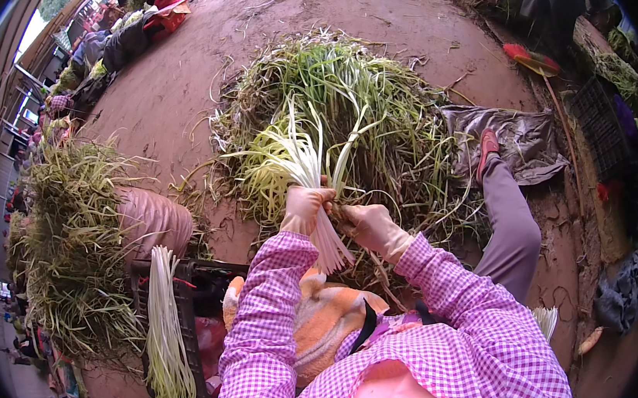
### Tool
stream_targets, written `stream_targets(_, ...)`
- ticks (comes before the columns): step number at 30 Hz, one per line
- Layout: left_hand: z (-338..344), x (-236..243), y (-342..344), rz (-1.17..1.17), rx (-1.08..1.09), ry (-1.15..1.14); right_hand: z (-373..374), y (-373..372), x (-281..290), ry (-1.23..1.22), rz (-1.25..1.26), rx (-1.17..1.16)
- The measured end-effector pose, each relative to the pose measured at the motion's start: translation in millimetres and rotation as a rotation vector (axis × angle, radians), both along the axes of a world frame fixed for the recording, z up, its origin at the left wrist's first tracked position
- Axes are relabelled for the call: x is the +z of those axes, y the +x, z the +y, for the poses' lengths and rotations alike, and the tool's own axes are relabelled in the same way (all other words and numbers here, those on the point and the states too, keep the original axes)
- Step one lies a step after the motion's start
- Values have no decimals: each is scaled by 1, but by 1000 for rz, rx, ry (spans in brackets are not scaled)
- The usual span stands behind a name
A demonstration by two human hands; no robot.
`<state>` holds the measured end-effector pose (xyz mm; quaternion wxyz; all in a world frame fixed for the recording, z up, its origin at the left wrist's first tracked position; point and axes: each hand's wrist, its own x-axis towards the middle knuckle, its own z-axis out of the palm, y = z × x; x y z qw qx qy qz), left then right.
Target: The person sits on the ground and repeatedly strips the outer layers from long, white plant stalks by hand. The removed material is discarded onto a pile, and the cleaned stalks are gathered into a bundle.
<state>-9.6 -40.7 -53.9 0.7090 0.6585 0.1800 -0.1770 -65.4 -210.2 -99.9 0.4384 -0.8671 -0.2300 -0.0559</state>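
My left hand (306, 209) is closed round a bunch of chives (304, 158) with long white stems. Its pale yellow-green leaves fan out above the fist, and the even white ends (332, 248) stick out below it. Just to the right, my right hand (372, 228) is closed, its fingertips close to the stems. A separate pale stalk (349, 146) runs down between the two hands; what the right fingers grip is hidden. Beyond both hands lies a large heap of loose green chives (331, 84), with brownish, withered leaves at its sides.
Left of me a white-stemmed bunch (171, 331) lies on a black crate (186, 317). Another leafy heap (74, 235) sits beside a pink wrapped bundle (152, 220). An orange towel (330, 317) covers my lap. A grey sheet (512, 141) lies by my foot; a broom (532, 60) lies farther off.
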Motion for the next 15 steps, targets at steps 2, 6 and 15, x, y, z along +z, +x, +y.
stream_targets(2, 1, -7, 4, 19, 21, 15, -1, 6, -3, 284, 299, 73)
stream_targets(6, -5, -11, 5, -13, 78, -41, 6, 34, -4, 932, 767, -224)
stream_targets(15, 4, 23, 9, -37, 355, -78, -12, -1, -97, -602, 608, -197)
